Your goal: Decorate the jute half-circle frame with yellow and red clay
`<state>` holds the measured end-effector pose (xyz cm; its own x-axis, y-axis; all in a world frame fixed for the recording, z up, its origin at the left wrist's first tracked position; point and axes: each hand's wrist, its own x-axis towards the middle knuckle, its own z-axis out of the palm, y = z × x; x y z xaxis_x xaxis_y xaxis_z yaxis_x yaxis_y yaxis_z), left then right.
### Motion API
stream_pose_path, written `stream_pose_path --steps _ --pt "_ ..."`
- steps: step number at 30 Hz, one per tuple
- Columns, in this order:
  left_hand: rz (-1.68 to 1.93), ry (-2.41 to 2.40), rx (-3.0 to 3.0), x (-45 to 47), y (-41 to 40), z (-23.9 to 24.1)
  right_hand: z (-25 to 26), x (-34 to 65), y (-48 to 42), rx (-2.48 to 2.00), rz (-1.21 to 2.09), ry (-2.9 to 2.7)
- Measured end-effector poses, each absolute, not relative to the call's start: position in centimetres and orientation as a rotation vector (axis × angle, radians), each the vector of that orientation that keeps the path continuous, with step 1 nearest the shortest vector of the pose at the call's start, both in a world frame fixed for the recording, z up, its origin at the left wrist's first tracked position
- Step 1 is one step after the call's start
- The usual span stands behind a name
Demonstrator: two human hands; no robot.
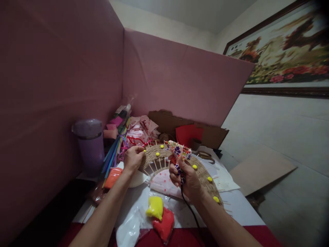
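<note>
My right hand (189, 176) is wrapped round the handle of a glue gun (177, 151) covered in a flower pattern, with its nozzle pointing left and a black cord (191, 209) hanging from the grip. Below and behind it lies a fan-shaped arch of woven twine (151, 154) on thin sticks, dotted with several small yellow clay discs (157, 154). At the arch's left end, my left hand (133, 159) pinches a small yellow clay piece (144, 151) at its fingertips, against or just over the twine. Dotted pink fabric (164, 181) lies inside the arch.
Bags of yellow clay (155, 207), red clay (164, 224) and white clay (130, 228) lie in front. A lidded purple cup (90, 147), pipe cleaners (113, 154) and an orange packet (113, 177) stand left. Scissors (205, 156) and red sheets (189, 134) lie behind, before pink panels (180, 75).
</note>
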<state>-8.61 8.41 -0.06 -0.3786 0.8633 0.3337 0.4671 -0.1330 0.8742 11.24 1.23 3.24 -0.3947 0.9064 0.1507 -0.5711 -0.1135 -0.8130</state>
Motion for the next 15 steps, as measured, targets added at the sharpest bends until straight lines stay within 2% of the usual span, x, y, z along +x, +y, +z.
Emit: stream_pose_path --steps 15 --pt "1.488 1.798 1.561 -8.74 9.13 -1.05 2.94 11.65 1.88 -0.418 1.696 -1.03"
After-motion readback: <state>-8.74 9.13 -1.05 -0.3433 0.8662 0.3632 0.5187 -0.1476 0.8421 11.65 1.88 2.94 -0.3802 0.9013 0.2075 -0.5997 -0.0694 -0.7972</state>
